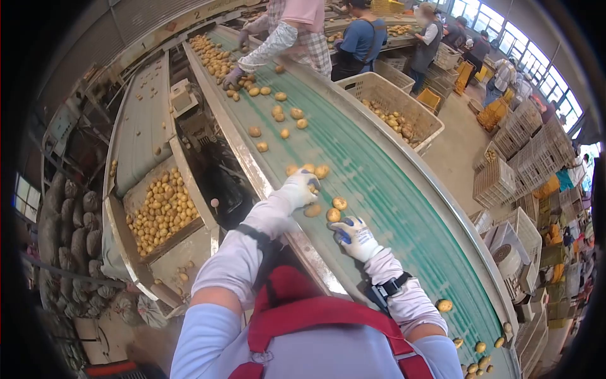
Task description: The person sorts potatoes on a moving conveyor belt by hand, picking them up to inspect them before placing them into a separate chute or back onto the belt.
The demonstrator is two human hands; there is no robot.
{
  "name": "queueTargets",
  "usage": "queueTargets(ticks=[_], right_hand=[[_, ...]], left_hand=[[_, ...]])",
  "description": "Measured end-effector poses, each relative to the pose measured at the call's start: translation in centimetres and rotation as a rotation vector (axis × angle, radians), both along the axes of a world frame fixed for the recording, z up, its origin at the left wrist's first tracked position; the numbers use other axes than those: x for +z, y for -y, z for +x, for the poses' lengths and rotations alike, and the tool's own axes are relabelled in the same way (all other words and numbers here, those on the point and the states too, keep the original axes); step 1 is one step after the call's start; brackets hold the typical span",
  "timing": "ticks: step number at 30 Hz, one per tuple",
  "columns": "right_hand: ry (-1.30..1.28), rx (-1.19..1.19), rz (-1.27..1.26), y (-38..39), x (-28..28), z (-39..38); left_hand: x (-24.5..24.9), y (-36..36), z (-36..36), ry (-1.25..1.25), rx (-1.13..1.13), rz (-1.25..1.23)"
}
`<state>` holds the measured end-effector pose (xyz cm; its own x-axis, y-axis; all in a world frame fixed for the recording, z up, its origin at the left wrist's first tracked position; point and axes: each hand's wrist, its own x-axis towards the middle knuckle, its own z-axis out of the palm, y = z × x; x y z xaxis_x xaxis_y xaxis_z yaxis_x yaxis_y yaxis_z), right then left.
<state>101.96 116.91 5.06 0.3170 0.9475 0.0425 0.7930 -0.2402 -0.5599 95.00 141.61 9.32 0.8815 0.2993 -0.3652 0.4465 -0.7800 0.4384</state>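
Note:
Potatoes lie on a green conveyor belt point(379, 183) in front of me. My left hand point(298, 189), in a white glove, reaches over the belt's near side with its fingers curled round a potato point(314, 188), mostly covered by the glove. Just beyond it sits another potato point(322, 171), with others beside it. My right hand point(356, 239), in a white and blue glove, hovers low over the belt with its fingers apart. Close to those fingertips are a potato point(333, 215) and a second one point(339, 203).
A metal rail point(303, 243) edges the belt. On the left stands a wooden bin point(148, 260) of potatoes. Across the belt are a large crate point(360, 82) and stacked crates point(495, 183). A co-worker's gloved hand point(233, 78) touches potatoes upstream. Other people stand farther back.

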Motion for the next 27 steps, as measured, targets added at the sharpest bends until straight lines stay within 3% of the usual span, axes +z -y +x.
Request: queueTargets(ticks=[2,4,6,7,8,10,11,13,14,16,18,19,22,23,24,26,27], right_hand=[[-0.62,-0.096,0.033,1.6,2.5,1.4],[-0.518,-0.098,0.138,2.1,4.6,1.9],[-0.816,-0.259,0.332,1.9,9.6,1.1],[-0.606,-0.204,0.386,1.6,10.6,0.6],[-0.52,-0.175,0.451,0.9,12.0,-0.6],[-0.352,0.007,0.544,-1.2,12.7,-3.1],[-0.323,0.115,0.516,-2.3,12.5,-4.4],[-0.222,0.275,0.499,-4.0,11.3,-7.5],[-0.148,0.329,0.51,-4.7,10.8,-9.1],[-0.017,0.486,0.43,-5.6,10.3,-11.7],[0.037,0.619,0.431,-6.7,9.1,-14.0],[0.028,0.62,0.421,-7.0,9.1,-14.7],[-0.08,0.819,0.367,-7.6,9.4,-15.6],[-0.117,0.835,0.332,-7.4,9.8,-15.3],[-0.153,0.845,0.303,-7.1,10.1,-14.9],[-0.191,0.757,0.228,-6.0,10.2,-13.2],[-0.212,0.698,0.228,-5.2,9.2,-12.6]], left_hand=[[1.4,1.4,-2.1,0.252,0.488,-1.17],[4.7,4.2,-5.2,0.435,0.52,-1.573],[6.8,8.0,-7.9,0.608,0.747,-1.695],[4.3,8.5,-9.1,0.633,0.6,-1.989],[1.7,11.0,-10.3,0.966,0.492,-1.581],[3.1,12.1,-12.0,0.92,0.614,-2.116],[3.7,12.4,-13.0,0.927,0.612,-2.113],[4.5,12.4,-15.5,0.979,0.941,-2.136],[4.4,12.3,-16.7,1.069,0.711,-1.532],[2.6,11.3,-20.3,1.231,0.985,-1.872],[2.1,11.1,-23.3,1.249,1.051,-1.88],[2.7,11.7,-24.0,1.232,1.215,-1.789],[-1.2,12.6,-29.1,1.327,1.19,-1.615],[-2.4,13.0,-31.1,1.346,1.304,-1.504],[-4.5,12.9,-34.0,1.407,1.172,-1.629],[-5.3,13.4,-37.5,1.581,1.219,-1.779],[-5.7,13.4,-38.9,1.633,1.443,-1.687]])
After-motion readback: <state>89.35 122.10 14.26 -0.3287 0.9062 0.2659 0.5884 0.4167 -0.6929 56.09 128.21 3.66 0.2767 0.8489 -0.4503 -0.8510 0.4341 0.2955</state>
